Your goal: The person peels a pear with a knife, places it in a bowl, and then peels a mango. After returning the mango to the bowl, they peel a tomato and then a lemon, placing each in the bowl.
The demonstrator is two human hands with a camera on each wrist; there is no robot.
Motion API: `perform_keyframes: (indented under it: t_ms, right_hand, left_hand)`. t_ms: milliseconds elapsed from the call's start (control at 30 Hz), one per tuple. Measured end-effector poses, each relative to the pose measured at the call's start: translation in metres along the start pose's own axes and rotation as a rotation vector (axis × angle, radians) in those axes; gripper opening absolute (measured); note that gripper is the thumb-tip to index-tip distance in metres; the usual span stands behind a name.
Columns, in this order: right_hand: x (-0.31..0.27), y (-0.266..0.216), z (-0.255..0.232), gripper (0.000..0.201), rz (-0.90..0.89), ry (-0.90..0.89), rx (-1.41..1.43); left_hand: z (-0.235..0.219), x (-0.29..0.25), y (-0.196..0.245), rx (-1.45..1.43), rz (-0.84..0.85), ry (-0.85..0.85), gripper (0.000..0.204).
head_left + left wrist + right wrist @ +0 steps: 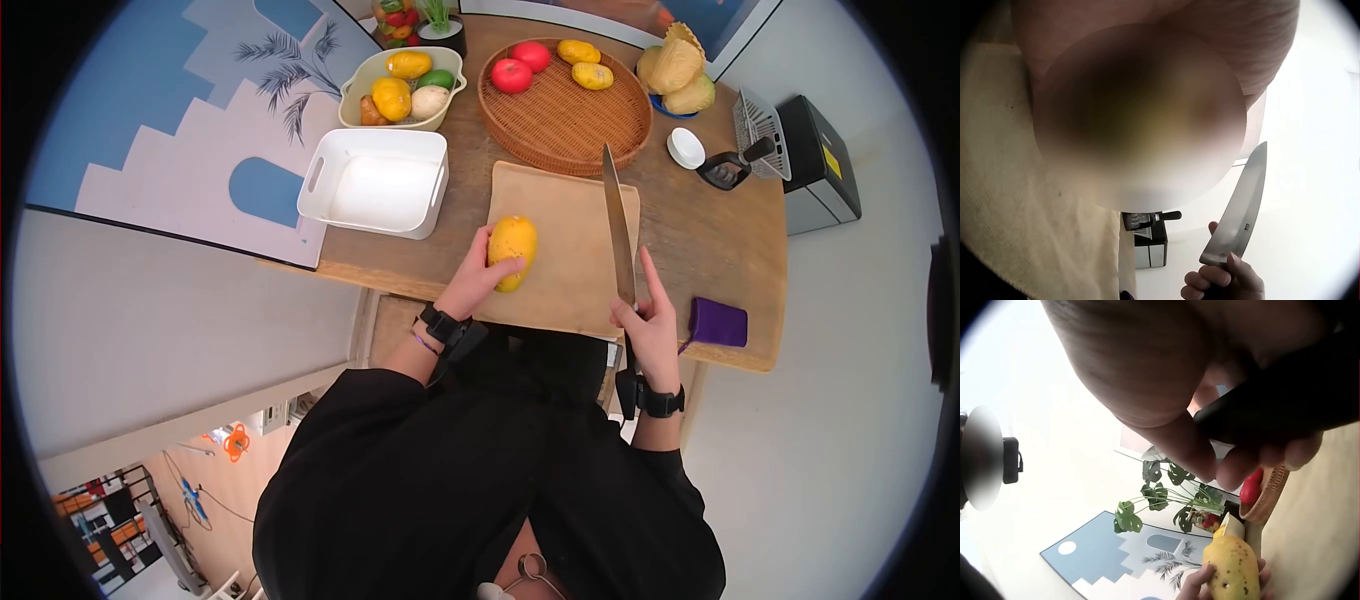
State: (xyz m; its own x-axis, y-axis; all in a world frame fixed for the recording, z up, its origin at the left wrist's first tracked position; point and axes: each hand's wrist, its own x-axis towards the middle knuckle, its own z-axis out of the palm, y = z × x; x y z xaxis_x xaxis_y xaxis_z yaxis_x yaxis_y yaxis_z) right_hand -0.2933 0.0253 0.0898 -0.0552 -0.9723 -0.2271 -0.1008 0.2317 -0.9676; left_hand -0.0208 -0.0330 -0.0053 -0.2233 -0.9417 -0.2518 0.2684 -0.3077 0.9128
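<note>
A person's left hand [478, 278] grips a speckled yellow fruit [514, 243] at the left edge of a brown mat [570, 235], its long axis running away from the body; whether it is lifted cannot be told. Well apart, the right hand [654, 335] clasps a knife [619, 225] toward the mat's right edge, blade roughly parallel, bare mat between.

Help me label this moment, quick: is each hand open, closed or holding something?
Left hand: holding the spotted yellow fruit.
Right hand: holding the knife by its handle.
</note>
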Motion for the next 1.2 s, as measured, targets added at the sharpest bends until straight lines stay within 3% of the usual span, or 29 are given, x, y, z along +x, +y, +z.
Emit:
perform_keyframes:
  t_ms: [100, 167, 200, 267, 400, 500, 600, 667, 900, 1000, 1067, 1133, 1200]
  right_hand:
    - [-0.008, 0.008, -0.006, 0.077, -0.05, -0.06, -0.108]
    - [-0.009, 0.026, -0.005, 0.071, -0.087, -0.004, -0.016]
    - [-0.012, 0.022, -0.004, 0.071, -0.086, 0.0, -0.015]
    - [-0.014, 0.011, 0.0, 0.065, -0.4, 0.073, -0.536]
    - [-0.014, 0.013, 0.017, 0.064, -0.583, 0.02, -0.478]
    - [-0.02, 0.006, 0.028, 0.062, -0.467, -0.003, -0.522]
    - [-0.02, 0.013, 0.032, 0.059, -0.483, -0.021, -0.665]
    - [-0.016, 0.018, 0.034, 0.058, -0.506, 0.029, -0.71]
    - [-0.016, 0.013, 0.032, 0.055, -0.593, 0.024, -0.829]
    - [-0.003, 0.017, 0.026, 0.051, -0.526, 0.11, -0.891]
    - [0.01, 0.014, 0.018, 0.048, -0.282, 0.252, -0.758]
    - [0.012, 0.014, 0.015, 0.048, -0.303, 0.271, -0.704]
    - [0.004, 0.011, 0.018, 0.048, -0.513, 0.23, -0.576]
  left_hand:
    - [0.008, -0.005, 0.01, 0.043, 0.027, -0.001, 0.07]
    - [0.011, -0.005, 0.016, 0.132, 0.182, -0.036, 0.074]
    - [0.013, -0.006, 0.021, 0.133, 0.18, -0.04, 0.074]
    - [0.02, -0.007, 0.033, 0.191, 0.295, -0.024, 0.077]
    - [0.03, -0.01, 0.051, 0.354, 0.382, 0.005, 0.078]
    - [0.033, -0.011, 0.053, 0.353, 0.396, 0.019, 0.079]
    - [0.032, -0.01, 0.049, 0.167, 0.322, -0.007, 0.075]
    - [0.032, -0.017, 0.059, -0.221, 0.053, -0.062, 0.067]
    - [0.03, -0.019, 0.053, -0.205, 0.05, -0.064, 0.059]
    - [0.025, -0.019, 0.054, -0.235, 0.041, -0.178, 0.062]
    - [0.026, -0.02, 0.056, -0.268, 0.04, -0.217, 0.063]
    - [0.027, -0.017, 0.053, -0.317, 0.031, -0.216, 0.063]
    - [0.024, -0.017, 0.049, -0.362, 0.007, -0.217, 0.062]
